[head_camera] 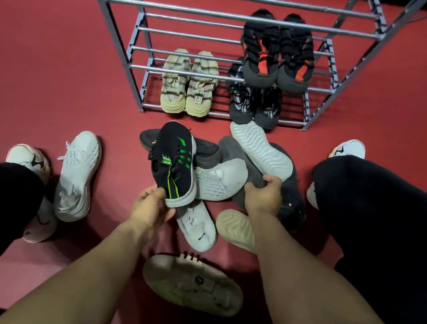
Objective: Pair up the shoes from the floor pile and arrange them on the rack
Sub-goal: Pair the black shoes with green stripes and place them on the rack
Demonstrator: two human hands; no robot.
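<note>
Shoes lie piled on the red floor (28,46) in front of the rack (130,43). Left hand (149,207) grips the heel of a black sneaker with green stripes (174,162); right hand (264,196) clutches a dark shoe with a white sole (261,150) turned upward. Three pairs already sit on the rack.

Single head-worn wide-angle view, looking steeply down and forward, close over floor (41,53), rack (239,19) ahead

The red floor (42,48) carries a metal rack (142,37) with three shoe pairs, and a pile of loose shoes (220,182) before its front edge.
</note>
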